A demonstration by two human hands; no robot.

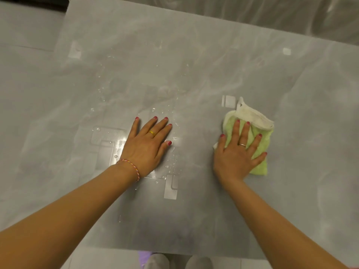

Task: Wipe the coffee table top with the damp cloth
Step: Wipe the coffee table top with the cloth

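Observation:
The coffee table top (204,61) is a glossy grey marbled slab that fills most of the view. A folded light green cloth (261,144) with a white edge lies on it at the right of centre. My right hand (236,154) presses flat on the cloth with its fingers spread, covering its near left part. My left hand (146,145) rests flat on the bare table at the centre, fingers spread and holding nothing. Water droplets (101,94) are scattered on the surface beyond and beside my left hand.
The table's near edge (174,251) runs just above my feet. Grey floor tiles (23,78) lie beyond the table's left edge. A clear plastic-covered surface (291,14) sits beyond the far edge at the top right.

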